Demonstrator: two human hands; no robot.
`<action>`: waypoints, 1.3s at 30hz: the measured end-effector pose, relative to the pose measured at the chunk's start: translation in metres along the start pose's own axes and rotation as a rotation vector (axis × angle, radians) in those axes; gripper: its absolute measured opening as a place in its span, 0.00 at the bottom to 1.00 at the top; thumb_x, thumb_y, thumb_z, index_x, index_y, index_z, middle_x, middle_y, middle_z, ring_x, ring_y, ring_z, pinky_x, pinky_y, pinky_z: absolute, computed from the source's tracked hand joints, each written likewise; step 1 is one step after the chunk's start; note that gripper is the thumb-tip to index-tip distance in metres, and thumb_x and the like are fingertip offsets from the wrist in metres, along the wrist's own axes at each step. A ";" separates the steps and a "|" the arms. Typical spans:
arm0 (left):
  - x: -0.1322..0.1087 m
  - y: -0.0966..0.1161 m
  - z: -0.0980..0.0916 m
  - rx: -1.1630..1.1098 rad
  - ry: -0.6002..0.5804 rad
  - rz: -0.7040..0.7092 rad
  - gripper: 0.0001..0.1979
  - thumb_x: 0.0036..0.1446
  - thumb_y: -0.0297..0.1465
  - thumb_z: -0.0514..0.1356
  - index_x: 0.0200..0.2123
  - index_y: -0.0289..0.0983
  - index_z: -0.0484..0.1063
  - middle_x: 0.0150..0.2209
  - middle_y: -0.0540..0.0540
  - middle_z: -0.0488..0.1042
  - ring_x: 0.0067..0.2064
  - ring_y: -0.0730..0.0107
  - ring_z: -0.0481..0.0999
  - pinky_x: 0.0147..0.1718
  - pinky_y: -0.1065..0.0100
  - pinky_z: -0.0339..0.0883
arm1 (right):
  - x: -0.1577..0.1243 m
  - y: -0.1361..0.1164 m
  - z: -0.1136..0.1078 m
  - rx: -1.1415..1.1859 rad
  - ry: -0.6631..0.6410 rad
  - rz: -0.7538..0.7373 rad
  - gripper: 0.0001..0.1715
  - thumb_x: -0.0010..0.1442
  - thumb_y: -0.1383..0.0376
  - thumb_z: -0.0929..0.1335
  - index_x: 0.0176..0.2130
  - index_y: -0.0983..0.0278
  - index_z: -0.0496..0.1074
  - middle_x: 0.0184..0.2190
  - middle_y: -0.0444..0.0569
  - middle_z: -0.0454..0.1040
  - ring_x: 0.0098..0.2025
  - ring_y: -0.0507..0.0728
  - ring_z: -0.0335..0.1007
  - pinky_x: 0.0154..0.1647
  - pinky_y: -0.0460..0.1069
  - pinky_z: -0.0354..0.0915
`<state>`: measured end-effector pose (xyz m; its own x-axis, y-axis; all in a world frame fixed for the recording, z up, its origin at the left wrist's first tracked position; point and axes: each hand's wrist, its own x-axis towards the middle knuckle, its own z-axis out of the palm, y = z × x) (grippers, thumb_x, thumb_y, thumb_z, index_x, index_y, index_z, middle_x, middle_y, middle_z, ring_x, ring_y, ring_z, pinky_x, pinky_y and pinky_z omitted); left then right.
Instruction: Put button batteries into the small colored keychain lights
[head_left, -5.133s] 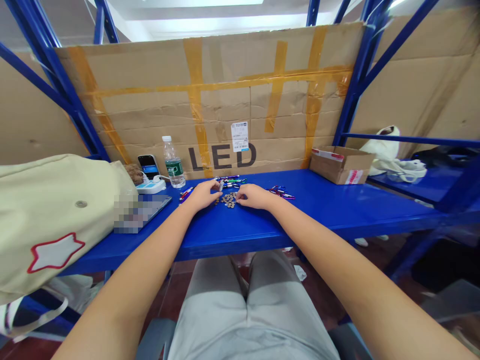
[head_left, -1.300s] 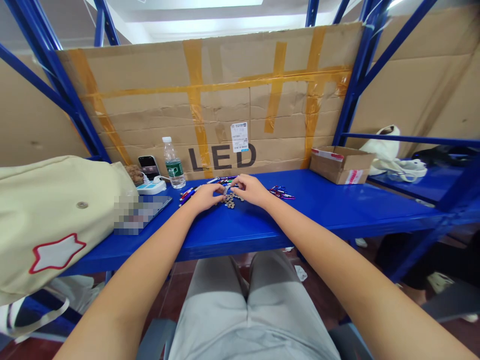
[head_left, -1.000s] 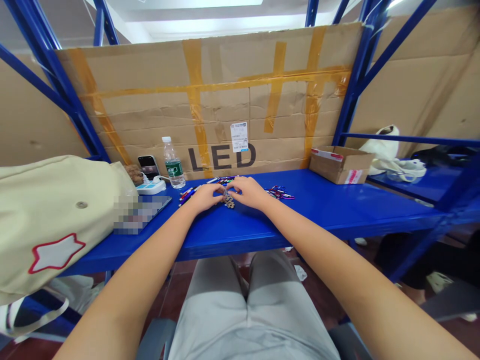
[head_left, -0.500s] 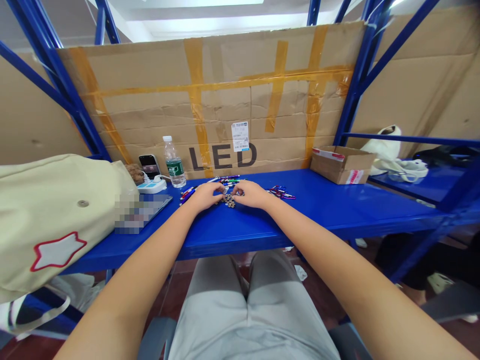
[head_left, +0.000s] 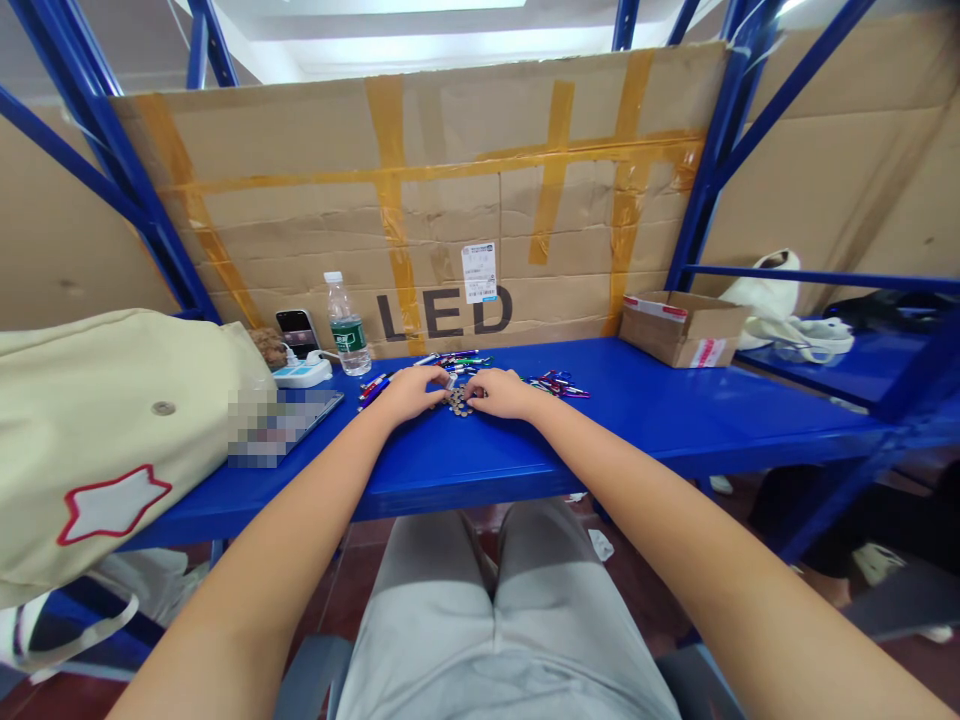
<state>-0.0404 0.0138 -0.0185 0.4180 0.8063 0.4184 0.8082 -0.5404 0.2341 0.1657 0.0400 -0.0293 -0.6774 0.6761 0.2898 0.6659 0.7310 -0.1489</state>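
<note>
A small pile of round, coin-like discs (head_left: 459, 403) lies on the blue table (head_left: 465, 450) between my two hands. At the pile's left side is my left hand (head_left: 415, 392), its fingers curled together beside a small pale object (head_left: 452, 381); what it grips is too small to name. From the right, my right hand (head_left: 504, 393) reaches down with bent fingers, its fingertips touching the discs. Whether a disc is pinched there is hidden. Several pens (head_left: 450, 358) lie behind the hands, and a bunch of thin red and purple items (head_left: 559, 384) lies beyond my right wrist.
A water bottle (head_left: 347, 325), a white power strip (head_left: 302, 373) and a tablet-like device (head_left: 300, 420) stand or lie at the left, next to a cream bag (head_left: 112, 420). An open cardboard box (head_left: 679, 330) sits back right. Tall cardboard (head_left: 435, 220) closes off the rear.
My right hand has come down slightly, its fingertips lower at the pile's right side. The discs look a little shifted. My left hand stays nearly in place.
</note>
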 end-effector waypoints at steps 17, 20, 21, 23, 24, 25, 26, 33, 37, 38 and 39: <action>0.001 -0.001 0.001 0.019 -0.006 0.047 0.07 0.51 0.32 0.59 0.33 0.38 0.74 0.35 0.49 0.78 0.38 0.66 0.74 0.39 0.68 0.65 | 0.002 -0.013 -0.005 0.025 -0.019 -0.036 0.09 0.55 0.64 0.67 0.35 0.59 0.78 0.38 0.46 0.77 0.41 0.55 0.71 0.40 0.46 0.59; 0.001 -0.001 0.002 0.029 -0.017 0.039 0.07 0.52 0.34 0.59 0.34 0.38 0.73 0.36 0.49 0.78 0.39 0.65 0.74 0.40 0.68 0.65 | 0.003 -0.013 -0.003 0.059 -0.011 -0.001 0.11 0.54 0.58 0.68 0.33 0.60 0.78 0.36 0.46 0.77 0.38 0.55 0.71 0.36 0.46 0.59; 0.001 -0.001 0.001 0.031 -0.022 0.041 0.08 0.52 0.34 0.59 0.34 0.38 0.73 0.36 0.49 0.78 0.39 0.65 0.74 0.40 0.68 0.65 | 0.003 -0.013 -0.003 0.068 -0.011 0.008 0.12 0.54 0.56 0.68 0.33 0.60 0.78 0.35 0.46 0.77 0.38 0.55 0.70 0.35 0.46 0.58; 0.001 0.000 0.001 0.032 -0.030 0.042 0.08 0.53 0.34 0.58 0.34 0.38 0.73 0.36 0.48 0.77 0.39 0.65 0.74 0.40 0.68 0.65 | 0.004 -0.013 -0.002 0.080 -0.011 0.015 0.13 0.53 0.55 0.69 0.33 0.60 0.78 0.35 0.46 0.78 0.37 0.55 0.70 0.34 0.46 0.58; 0.001 0.001 0.000 0.032 -0.034 0.038 0.08 0.53 0.34 0.58 0.34 0.38 0.73 0.36 0.48 0.77 0.39 0.65 0.74 0.40 0.68 0.65 | 0.005 -0.013 -0.002 0.085 -0.014 0.012 0.12 0.53 0.56 0.69 0.33 0.60 0.78 0.35 0.46 0.78 0.37 0.55 0.70 0.34 0.46 0.58; 0.001 0.001 0.000 0.031 -0.038 0.034 0.07 0.53 0.34 0.58 0.34 0.38 0.73 0.36 0.48 0.78 0.39 0.65 0.74 0.40 0.68 0.65 | 0.005 -0.013 -0.002 0.091 -0.020 0.008 0.11 0.54 0.58 0.68 0.33 0.60 0.78 0.34 0.45 0.78 0.37 0.55 0.70 0.34 0.45 0.58; 0.001 0.001 0.000 0.027 -0.042 0.031 0.07 0.53 0.34 0.58 0.34 0.38 0.73 0.36 0.48 0.78 0.39 0.65 0.74 0.40 0.68 0.65 | 0.005 -0.013 -0.001 0.097 -0.025 0.005 0.10 0.54 0.60 0.68 0.33 0.60 0.78 0.34 0.45 0.78 0.37 0.55 0.70 0.34 0.45 0.58; 0.000 0.001 0.000 0.010 -0.036 0.037 0.07 0.53 0.34 0.58 0.34 0.38 0.73 0.36 0.49 0.78 0.39 0.66 0.75 0.40 0.68 0.65 | 0.005 -0.017 -0.003 0.151 -0.007 0.041 0.12 0.54 0.57 0.67 0.35 0.59 0.78 0.33 0.44 0.78 0.37 0.54 0.71 0.35 0.45 0.59; 0.000 0.001 0.000 -0.005 -0.025 0.028 0.07 0.52 0.34 0.58 0.33 0.38 0.73 0.36 0.49 0.78 0.39 0.66 0.75 0.41 0.68 0.66 | 0.010 -0.020 -0.002 0.113 -0.047 0.053 0.14 0.54 0.54 0.67 0.33 0.58 0.78 0.29 0.43 0.78 0.37 0.56 0.72 0.37 0.47 0.59; 0.000 0.001 0.000 -0.011 -0.022 0.025 0.07 0.52 0.33 0.59 0.33 0.38 0.73 0.36 0.49 0.78 0.39 0.66 0.75 0.41 0.68 0.66 | 0.012 -0.020 -0.001 0.100 -0.044 0.056 0.14 0.54 0.53 0.67 0.33 0.57 0.78 0.29 0.43 0.78 0.38 0.56 0.72 0.38 0.47 0.59; 0.000 0.001 0.000 -0.015 -0.020 0.023 0.07 0.51 0.33 0.59 0.34 0.38 0.73 0.36 0.49 0.78 0.40 0.65 0.75 0.42 0.67 0.66 | 0.013 -0.020 0.000 0.091 -0.037 0.057 0.14 0.54 0.52 0.67 0.33 0.57 0.78 0.30 0.43 0.78 0.39 0.57 0.72 0.38 0.48 0.59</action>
<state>-0.0392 0.0133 -0.0181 0.4444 0.7984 0.4063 0.7920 -0.5621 0.2382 0.1432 0.0341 -0.0227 -0.6515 0.7185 0.2437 0.6736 0.6956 -0.2499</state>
